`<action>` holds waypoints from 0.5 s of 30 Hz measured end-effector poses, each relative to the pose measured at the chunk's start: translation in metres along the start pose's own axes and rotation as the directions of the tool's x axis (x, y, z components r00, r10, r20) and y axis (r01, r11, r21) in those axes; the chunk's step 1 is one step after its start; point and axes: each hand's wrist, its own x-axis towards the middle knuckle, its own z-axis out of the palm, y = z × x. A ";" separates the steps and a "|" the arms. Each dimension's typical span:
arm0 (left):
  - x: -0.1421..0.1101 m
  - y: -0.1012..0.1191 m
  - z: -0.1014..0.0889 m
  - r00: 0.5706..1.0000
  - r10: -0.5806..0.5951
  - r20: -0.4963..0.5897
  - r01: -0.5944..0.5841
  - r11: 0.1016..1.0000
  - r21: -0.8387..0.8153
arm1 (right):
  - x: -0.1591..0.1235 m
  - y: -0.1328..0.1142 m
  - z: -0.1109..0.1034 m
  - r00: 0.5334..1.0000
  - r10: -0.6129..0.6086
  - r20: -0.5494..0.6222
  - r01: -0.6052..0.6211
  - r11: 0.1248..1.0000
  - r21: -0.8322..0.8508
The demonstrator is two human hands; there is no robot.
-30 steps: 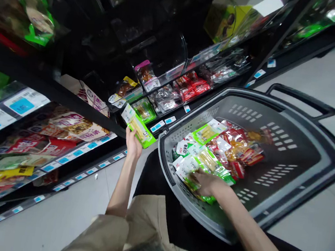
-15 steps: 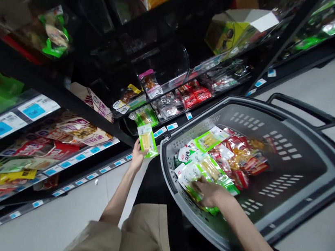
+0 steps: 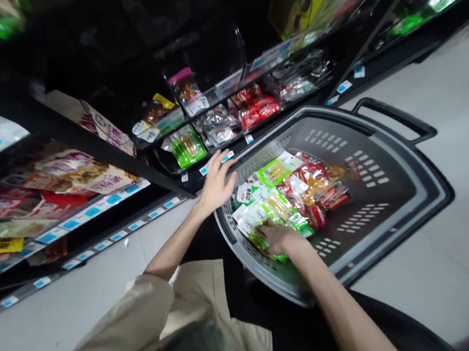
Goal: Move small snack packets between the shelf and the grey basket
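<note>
My left hand (image 3: 217,187) is empty with its fingers spread, between the low shelf edge and the near left rim of the grey shopping basket (image 3: 419,182). Inside the basket, my right hand (image 3: 281,238) curls its fingers over a green-and-white snack packet (image 3: 255,215); the fingertips are partly hidden. Another green-and-white packet (image 3: 279,169) lies farther back in the basket, beside several red snack packets (image 3: 317,186). On the low shelf, close to my left hand, sits a green snack packet (image 3: 185,149).
Black shelving runs along the left and back, with red packets (image 3: 258,109) in a clear-fronted bin and price labels (image 3: 93,211) on its edges. A basket handle (image 3: 397,119) sticks out at the far side. Pale floor tiles (image 3: 458,245) show on the right.
My left hand has let go of the green-and-white snack packet it held, and its fingers have spread. My right hand stays in the basket. The view has shifted, so shelves and basket appear farther left.
</note>
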 end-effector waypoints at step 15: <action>-0.003 0.033 0.000 0.931 0.161 0.328 -0.199 0.976 0.086 | -0.010 0.007 -0.019 0.932 0.200 -0.303 -0.231 0.970 -0.072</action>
